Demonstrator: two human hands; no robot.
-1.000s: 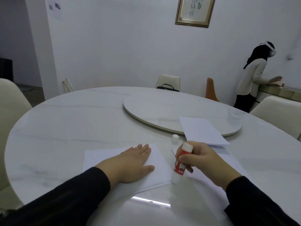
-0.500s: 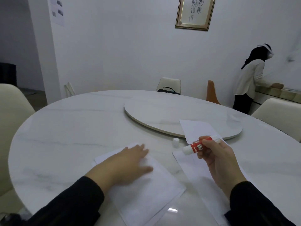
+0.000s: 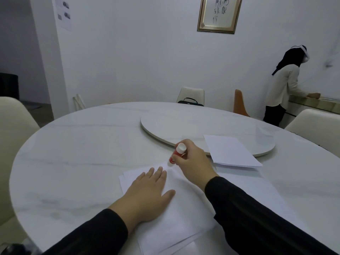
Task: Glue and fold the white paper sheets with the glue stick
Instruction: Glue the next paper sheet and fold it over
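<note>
Gluing under way: left hand (image 3: pixel 147 196) lies flat and unclenched on the paper (image 3: pixel 176 214), right hand (image 3: pixel 191 161) grasps the glue stick (image 3: pixel 176 154) at the paper's far corner; folding apparently still to do.

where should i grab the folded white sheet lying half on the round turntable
Take the folded white paper sheet at its near right corner, coming from the right. That end overhangs the white marble turntable rim and sits raised off the table, so fingers can slip under it. The right hand holds the red glue stick.

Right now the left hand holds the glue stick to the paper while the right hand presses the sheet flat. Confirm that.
Hands are swapped. In the head view, the right hand holds the glue stick to the paper while the left hand presses the sheet flat.
</note>
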